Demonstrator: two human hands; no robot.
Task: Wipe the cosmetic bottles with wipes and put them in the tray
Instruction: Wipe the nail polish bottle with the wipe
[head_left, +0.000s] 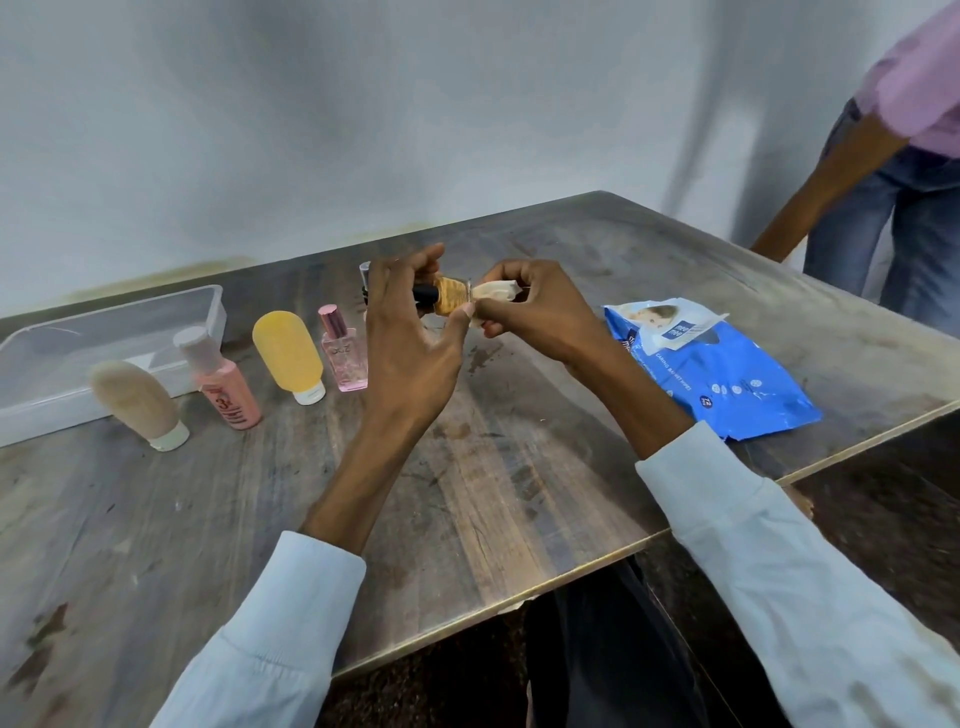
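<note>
Fingers of my left hand (410, 332) pinching amber bottle (450, 296) mid-frame, right hand (535, 312) gripping wipe (496, 291) against its base; tray (104, 353) at left of frame on worktop (467, 467)

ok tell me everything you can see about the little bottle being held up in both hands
The small bottle has a black cap and an amber, ribbed-looking glass body. It lies roughly sideways in the air above the table, cap pointing left. The left hand pinches it at the cap end. The right hand presses a crumpled whitish wipe against its base. Its label, if any, cannot be read.
</note>
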